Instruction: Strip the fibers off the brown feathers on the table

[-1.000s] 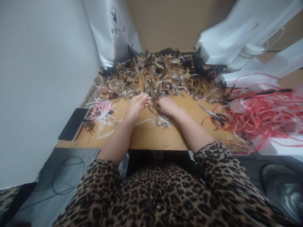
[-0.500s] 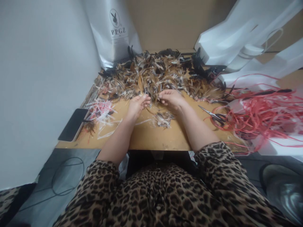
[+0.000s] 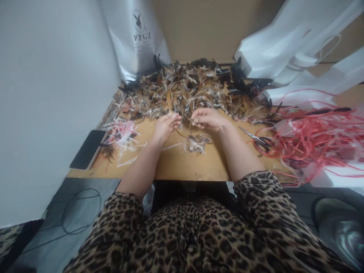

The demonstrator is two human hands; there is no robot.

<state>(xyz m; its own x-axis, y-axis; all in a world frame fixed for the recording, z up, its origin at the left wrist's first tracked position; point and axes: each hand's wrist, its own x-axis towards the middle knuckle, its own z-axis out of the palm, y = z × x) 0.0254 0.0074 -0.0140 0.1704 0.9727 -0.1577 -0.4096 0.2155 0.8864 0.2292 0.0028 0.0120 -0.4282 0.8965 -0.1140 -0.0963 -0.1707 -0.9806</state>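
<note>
A brown feather (image 3: 170, 102) stands upright from the pinched fingers of my left hand (image 3: 167, 126). Just to the right, with a small gap between them, my right hand (image 3: 209, 119) is closed in a pinch; a tiny pale bit shows at its fingertips, too small to name. Behind both hands spreads a large heap of brown, black and whitish feathers (image 3: 196, 85). On the table below my hands lies a small clump of feather scraps (image 3: 197, 143).
Scissors (image 3: 256, 138) lie at the right beside tangled red plastic strings (image 3: 321, 140). At the left are a phone (image 3: 88, 149) and white and pink strips (image 3: 122, 132). A silver bag (image 3: 142, 53) stands behind; the wooden table (image 3: 193, 168) ends near my body.
My right hand has shifted slightly and turned, its pinched fingertips now lower and a little farther right. My left hand with the feather has stayed almost still.
</note>
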